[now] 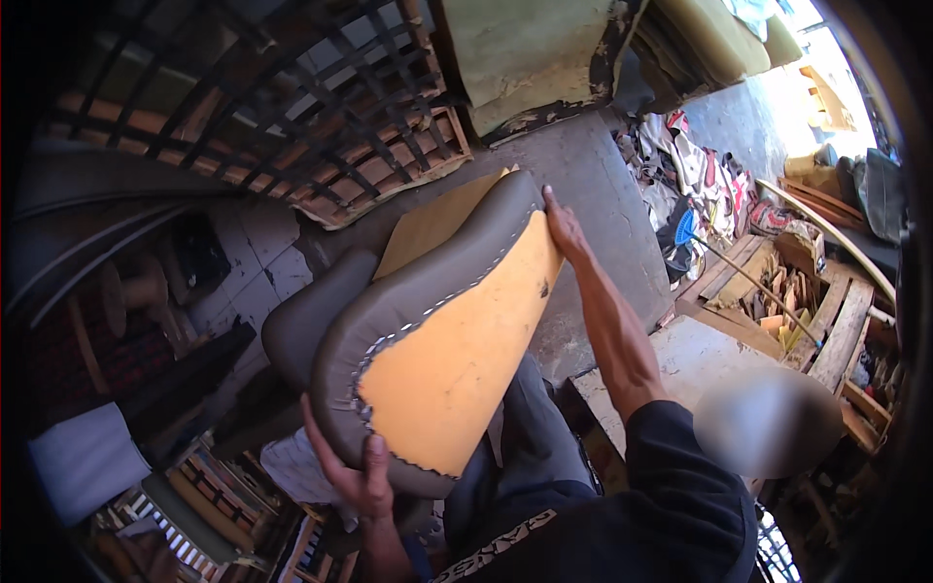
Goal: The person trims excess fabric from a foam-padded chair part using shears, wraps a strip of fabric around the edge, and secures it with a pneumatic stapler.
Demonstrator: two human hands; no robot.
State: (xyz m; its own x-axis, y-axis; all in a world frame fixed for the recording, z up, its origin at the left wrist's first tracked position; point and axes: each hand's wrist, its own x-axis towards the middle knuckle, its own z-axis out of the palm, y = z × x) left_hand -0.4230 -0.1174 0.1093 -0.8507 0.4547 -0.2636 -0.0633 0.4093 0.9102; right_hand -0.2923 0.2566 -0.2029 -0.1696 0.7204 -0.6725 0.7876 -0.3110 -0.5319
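Across my lap I hold a tilted upholstered chair part [457,340]. It has a bare orange-tan side panel and a dark brown leatherette edge, fixed along the seam by a row of staples. My left hand [362,476] grips the padded lower left corner, thumb on the near side and fingers wrapped round the brown cover. At the far upper end, my right hand [564,228] clasps the panel's edge, with some fingers hidden behind it. Behind this side, a second brown padded curve [306,311] and a plain tan board [437,223] show.
A wooden frame with woven black straps [389,146] stands at the far left. Worn foam-like panels [544,58] lean at the back. Crumpled cloth scraps [695,175] and a crate of wood offcuts [777,291] lie right, with a blue-headed stick [748,272] across. Slatted frames [214,496] sit lower left.
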